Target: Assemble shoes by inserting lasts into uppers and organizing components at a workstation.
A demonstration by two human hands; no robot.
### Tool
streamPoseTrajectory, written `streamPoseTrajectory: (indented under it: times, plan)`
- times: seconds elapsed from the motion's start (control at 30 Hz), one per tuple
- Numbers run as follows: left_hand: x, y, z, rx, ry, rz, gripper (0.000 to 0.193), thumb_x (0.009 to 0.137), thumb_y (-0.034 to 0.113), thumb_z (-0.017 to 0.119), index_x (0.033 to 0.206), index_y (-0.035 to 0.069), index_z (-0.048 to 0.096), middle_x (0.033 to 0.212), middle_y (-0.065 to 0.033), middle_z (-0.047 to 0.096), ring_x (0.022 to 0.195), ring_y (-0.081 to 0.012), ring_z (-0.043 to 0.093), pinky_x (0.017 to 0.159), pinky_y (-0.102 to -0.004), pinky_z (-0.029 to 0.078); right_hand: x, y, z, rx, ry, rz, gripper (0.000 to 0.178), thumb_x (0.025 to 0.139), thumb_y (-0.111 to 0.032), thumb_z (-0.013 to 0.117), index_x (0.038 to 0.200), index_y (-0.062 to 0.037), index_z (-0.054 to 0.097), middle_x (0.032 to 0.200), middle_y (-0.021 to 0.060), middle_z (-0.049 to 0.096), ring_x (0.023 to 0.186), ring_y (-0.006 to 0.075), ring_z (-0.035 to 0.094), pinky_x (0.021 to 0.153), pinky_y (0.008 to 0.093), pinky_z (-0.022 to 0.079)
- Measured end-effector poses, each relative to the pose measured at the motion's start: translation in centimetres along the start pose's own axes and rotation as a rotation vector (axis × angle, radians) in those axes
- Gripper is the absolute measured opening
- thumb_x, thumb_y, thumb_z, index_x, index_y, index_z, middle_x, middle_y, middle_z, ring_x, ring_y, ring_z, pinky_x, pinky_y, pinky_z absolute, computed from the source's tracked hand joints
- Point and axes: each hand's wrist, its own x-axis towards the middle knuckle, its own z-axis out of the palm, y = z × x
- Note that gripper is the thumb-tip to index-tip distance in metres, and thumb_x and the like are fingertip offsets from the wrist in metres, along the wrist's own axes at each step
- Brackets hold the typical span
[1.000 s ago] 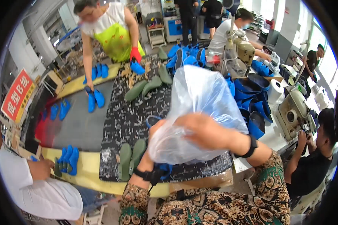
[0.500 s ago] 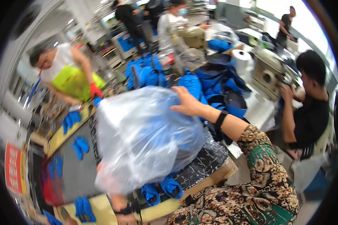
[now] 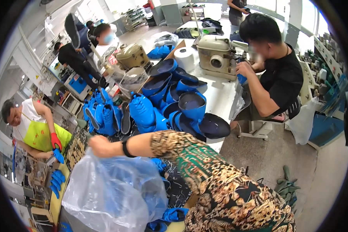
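Observation:
A translucent plastic bag (image 3: 112, 189) stands in front of me at the lower left, with blue items showing dimly through it. My right hand (image 3: 101, 146) is closed at the bag's top edge, the arm reaching across from the lower right. My left hand does not show. Blue shoe uppers (image 3: 174, 214) lie beside the bag's lower right side. Beyond my right forearm stand several more blue shoe uppers (image 3: 143, 112), next to a heap of dark-lined blue shoe pieces (image 3: 192, 102).
A person in black (image 3: 272, 77) sits at a beige sewing machine (image 3: 216, 56) to the right. At the left, a person in a yellow apron (image 3: 46, 135) handles a blue upper with a red glove. A white thread spool (image 3: 185, 58) stands on the white table (image 3: 216, 87).
My right hand has gone from lying open against the bag's side to closing at its top edge, farther left. The bag sits lower left in the view, which has swung right. My left forearm has left the view.

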Motion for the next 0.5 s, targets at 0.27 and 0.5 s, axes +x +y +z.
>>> streamPoseTrajectory:
  times: [0.27, 0.5]
  plan:
    - [-4.0, -0.1, -4.8, 0.139, 0.011, 0.001, 0.02, 0.084, 0.01, 0.048, 0.1, 0.002, 0.054, 0.089, -0.0086, 0.06, 0.077, -0.0135, 0.055, 0.068, -0.0278, 0.045, 11.9, -16.1, -2.8, 0.382, 0.194, -0.362, 0.014, 0.071, -0.01, 0.05, 0.061, -0.0002, 0.054, 0.071, 0.0214, 0.057, 0.073, 0.0378, 0.057, 0.059, 0.0435, 0.044]
    - [-4.3, -0.4, -6.2, 0.218, 0.006, 0.06, 0.021, 0.083, 0.009, 0.048, 0.103, 0.002, 0.053, 0.091, -0.009, 0.06, 0.078, -0.0135, 0.054, 0.069, -0.0277, 0.045, 8.3, -14.9, -1.5, 0.234, 0.184, -0.445, 0.014, 0.07, -0.01, 0.049, 0.071, -0.0014, 0.059, 0.067, 0.0188, 0.059, 0.064, 0.0355, 0.058, 0.057, 0.046, 0.044]
